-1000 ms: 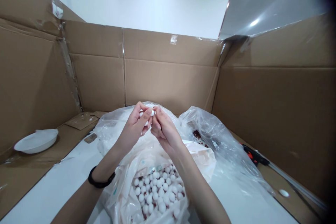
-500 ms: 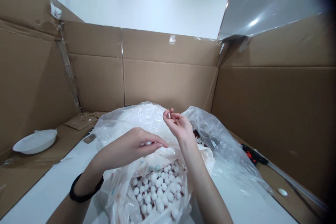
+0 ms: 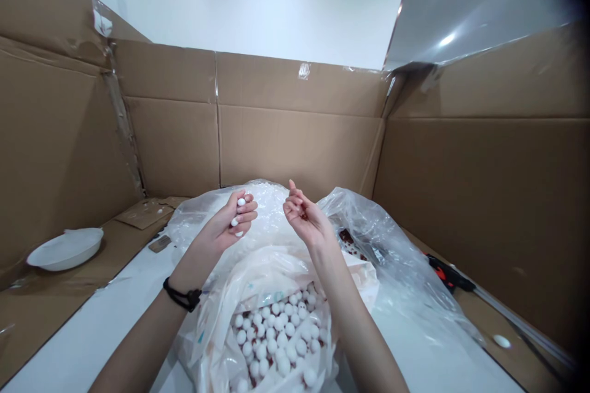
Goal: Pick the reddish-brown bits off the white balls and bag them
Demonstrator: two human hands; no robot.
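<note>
Head view: the left hand is holding white balls, three of which are showing between its fingers. The right hand is facing it, well apart, its fingers curling narrowly toward the palm; one cannot tell whether they are gripping anything. Below, by the middle of the desk's near edge, an open white bag is containing a heap of loose balls. Handling appears to be partway along: a few balls are resting in hand, many are lying in the bag, and no count of completed pieces is possible. Clear plastic is covering the desk toward its far edge.
</note>
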